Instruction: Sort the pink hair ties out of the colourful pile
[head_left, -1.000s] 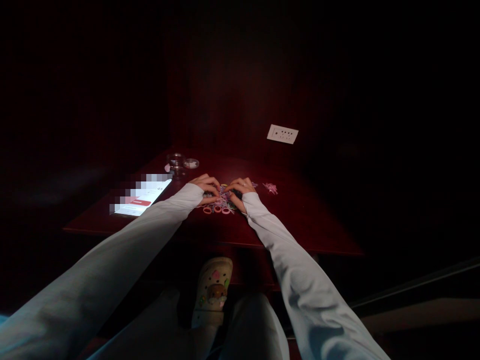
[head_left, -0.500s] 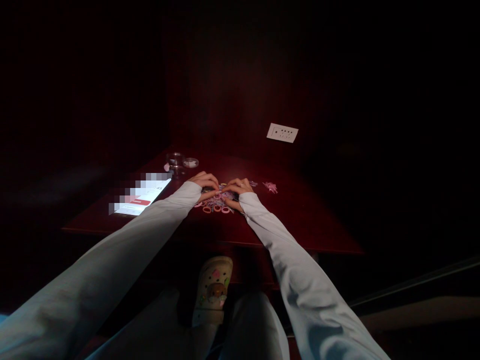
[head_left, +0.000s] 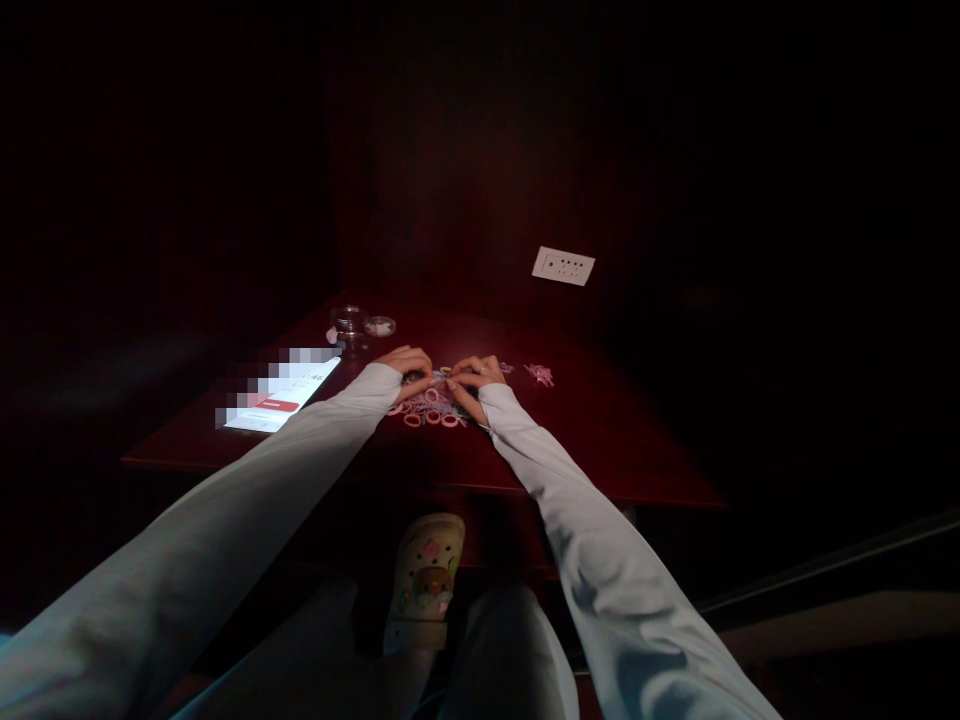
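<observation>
A loose pile of small hair ties (head_left: 433, 407), pink, purple and orange, lies on the dark red table (head_left: 600, 450). Over its left side my left hand (head_left: 409, 365) is closed in a pinch, thumb against fingertips. My right hand (head_left: 476, 374) pinches from the other side, its thumb and forefinger close to the left fingertips. Whatever lies between the fingers is too small to make out. Right of the hands sits a separate small pink bunch (head_left: 540, 375), and a few purple pieces (head_left: 507, 368) show just beyond my right hand.
A lit phone (head_left: 281, 395) lies on the left of the table. Behind it stand a clear jar (head_left: 349, 322) and a round clear lid (head_left: 380, 326). A white wall socket (head_left: 563, 266) is on the back panel. Below the table's front edge shows a clog (head_left: 431, 580).
My left fingertips have drawn back slightly to the left, and my right thumb has risen toward its forefinger, closing the pinch. The pile looks nearly the same.
</observation>
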